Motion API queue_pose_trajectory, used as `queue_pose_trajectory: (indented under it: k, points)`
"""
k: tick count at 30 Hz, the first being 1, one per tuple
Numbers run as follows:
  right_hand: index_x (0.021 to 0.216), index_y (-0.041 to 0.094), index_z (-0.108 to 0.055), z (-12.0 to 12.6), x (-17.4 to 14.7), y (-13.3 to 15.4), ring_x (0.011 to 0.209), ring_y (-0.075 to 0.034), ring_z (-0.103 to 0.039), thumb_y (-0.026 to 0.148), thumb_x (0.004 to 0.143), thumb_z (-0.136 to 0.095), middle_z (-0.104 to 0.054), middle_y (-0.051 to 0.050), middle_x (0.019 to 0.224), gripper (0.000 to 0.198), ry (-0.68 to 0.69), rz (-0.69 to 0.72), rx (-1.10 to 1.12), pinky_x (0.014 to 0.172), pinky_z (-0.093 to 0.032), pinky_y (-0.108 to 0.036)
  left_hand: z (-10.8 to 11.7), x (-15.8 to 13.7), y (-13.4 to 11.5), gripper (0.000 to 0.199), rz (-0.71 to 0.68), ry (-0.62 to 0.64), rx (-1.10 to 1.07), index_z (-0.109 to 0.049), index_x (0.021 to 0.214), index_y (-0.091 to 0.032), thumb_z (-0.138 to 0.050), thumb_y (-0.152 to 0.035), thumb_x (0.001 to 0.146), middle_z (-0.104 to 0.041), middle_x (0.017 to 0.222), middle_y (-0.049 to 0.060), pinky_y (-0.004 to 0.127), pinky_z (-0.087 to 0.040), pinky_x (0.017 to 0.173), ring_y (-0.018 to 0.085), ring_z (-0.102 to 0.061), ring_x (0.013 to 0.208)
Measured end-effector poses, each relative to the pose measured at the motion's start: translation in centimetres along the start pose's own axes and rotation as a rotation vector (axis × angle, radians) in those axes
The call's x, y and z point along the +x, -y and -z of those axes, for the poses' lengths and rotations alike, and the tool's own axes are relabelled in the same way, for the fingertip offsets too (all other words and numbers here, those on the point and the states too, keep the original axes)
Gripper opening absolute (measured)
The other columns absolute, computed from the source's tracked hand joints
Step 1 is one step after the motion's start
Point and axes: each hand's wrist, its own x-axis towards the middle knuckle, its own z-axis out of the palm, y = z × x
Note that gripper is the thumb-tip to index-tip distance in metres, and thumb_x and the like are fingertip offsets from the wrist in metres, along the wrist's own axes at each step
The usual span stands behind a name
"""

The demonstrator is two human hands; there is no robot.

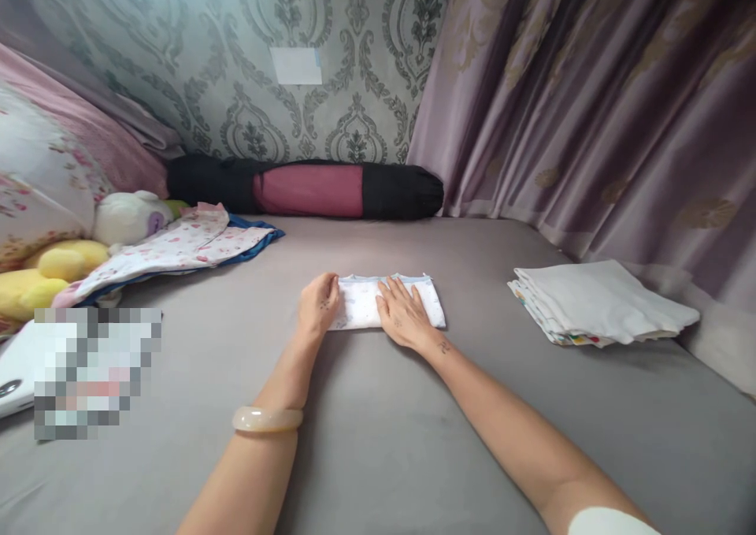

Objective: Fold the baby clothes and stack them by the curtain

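A folded white cloth (360,305) with a faint print and pale blue trim along its far edge lies on the grey bed sheet (378,425). My left hand (319,306) is closed at its left end, with the fingers curled and partly hidden behind the hand. Flat on the right part of the cloth rests my right hand (405,312), palm down, its fingers stretched out and slightly apart. The cloth forms a narrow strip running left to right.
To the right sits a stack of folded white cloths (602,302). Printed clothing (171,247) and plush toys (133,218) are on the left, near a white device (41,358) and a blurred-out item. A black and maroon bolster (307,191) lies along the wall, beside purple curtains (561,109).
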Motion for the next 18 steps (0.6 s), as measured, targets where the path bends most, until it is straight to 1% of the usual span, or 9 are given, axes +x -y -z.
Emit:
queue_pose_trajectory:
  k: [4,7,11,13,18]
  points:
    - [0.149,0.013,-0.035,-0.1,0.0,0.0,0.148,-0.024,-0.016,0.039,0.102,-0.019,-0.027,-0.011,0.158,0.057,-0.02,-0.001,0.006,0.119,-0.009,-0.047,0.1,0.0,0.0,0.031,-0.041,0.019,0.041,-0.068,0.099,-0.019,-0.039,-0.028,0.094,-0.073,0.098,0.009,0.029,-0.046,0.079,0.021,-0.066,0.091]
    - [0.15,0.013,-0.034,0.2,0.0,-0.1,0.148,-0.023,-0.016,0.039,0.102,-0.017,-0.026,-0.01,0.158,0.057,-0.003,-0.001,0.024,0.119,-0.009,-0.047,0.1,-0.2,-0.1,0.03,-0.076,0.033,0.073,-0.067,0.101,-0.018,-0.039,-0.027,0.094,-0.072,0.1,0.01,0.029,-0.046,0.08,0.022,-0.065,0.092]
    - [0.15,0.013,-0.033,0.7,-0.1,-0.9,0.147,-0.024,-0.017,0.038,0.102,-0.017,-0.026,-0.011,0.158,0.057,-0.046,-0.06,-0.011,0.119,-0.007,-0.049,0.3,-0.5,-0.3,0.029,-0.129,0.071,0.118,-0.066,0.103,-0.018,-0.039,-0.022,0.093,-0.071,0.102,0.01,0.031,-0.046,0.081,0.022,-0.065,0.094]
    - [0.15,0.012,-0.033,0.7,-0.1,-1.5,0.147,-0.024,-0.017,0.036,0.101,-0.018,-0.026,-0.011,0.158,0.057,-0.066,-0.099,-0.05,0.119,-0.005,-0.05,0.4,-0.6,-0.4,0.028,-0.154,0.095,0.129,-0.065,0.104,-0.019,-0.04,-0.021,0.092,-0.07,0.107,0.01,0.031,-0.046,0.083,0.022,-0.064,0.097]
    - [0.151,0.012,-0.032,0.2,0.1,-2.3,0.147,-0.025,-0.016,0.037,0.101,-0.018,-0.026,-0.011,0.158,0.058,-0.033,-0.123,-0.094,0.119,-0.005,-0.049,0.7,-0.8,-0.7,0.026,-0.186,0.161,0.162,-0.064,0.108,-0.02,-0.044,-0.023,0.091,-0.066,0.121,0.009,0.036,-0.045,0.092,0.025,-0.061,0.11]
